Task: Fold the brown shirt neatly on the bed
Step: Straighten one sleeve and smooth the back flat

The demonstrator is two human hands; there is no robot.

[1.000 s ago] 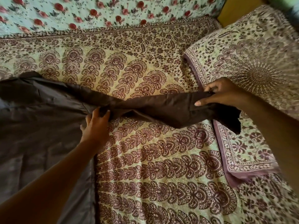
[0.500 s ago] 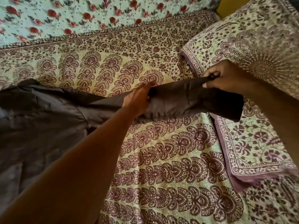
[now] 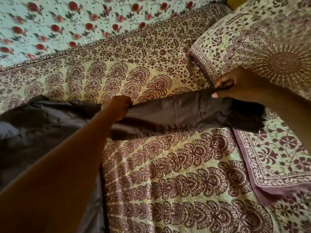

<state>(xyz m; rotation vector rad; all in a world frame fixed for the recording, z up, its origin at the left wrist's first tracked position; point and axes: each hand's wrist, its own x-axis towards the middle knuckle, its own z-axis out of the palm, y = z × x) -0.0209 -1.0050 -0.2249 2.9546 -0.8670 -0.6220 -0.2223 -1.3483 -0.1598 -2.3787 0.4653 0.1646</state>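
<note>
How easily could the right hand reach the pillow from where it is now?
Probably yes. The right hand, pinching the cuff end of the brown shirt sleeve, sits just in front of the pillow with nothing between them. It would likely have to drop its grip on the sleeve first.

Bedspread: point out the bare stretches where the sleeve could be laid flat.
Bare bedspread lies below the stretched sleeve, between the shirt body and the pillow. A second strip runs above the sleeve. The left is crowded by the shirt, the right by the pillow.
</note>
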